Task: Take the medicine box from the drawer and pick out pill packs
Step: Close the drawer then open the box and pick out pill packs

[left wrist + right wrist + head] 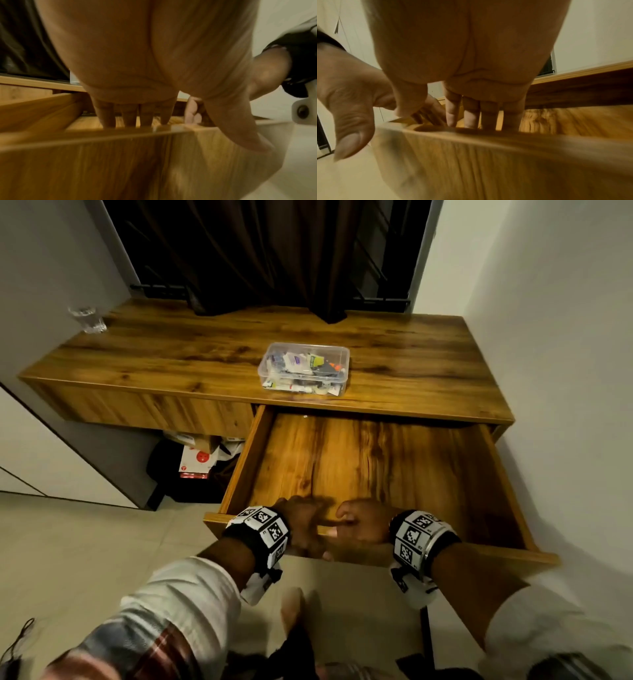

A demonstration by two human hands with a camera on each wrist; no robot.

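Observation:
The clear plastic medicine box (305,369), full of small packs, stands without a lid on the wooden desk top (171,354), just behind the pulled-out drawer (376,460). The drawer's inside is bare wood. My left hand (301,525) and right hand (363,523) sit side by side on the drawer front (486,554). In the left wrist view the left hand (154,97) hooks its fingers (128,116) over the drawer front (120,162), thumb outside. The right hand (445,108) grips the same panel (505,162) the same way.
A drinking glass (87,318) stands at the desk's far left corner. A dark curtain (257,251) hangs behind the desk. A black bag with boxes (195,463) sits under the desk on the left. A white wall (565,337) runs close on the right.

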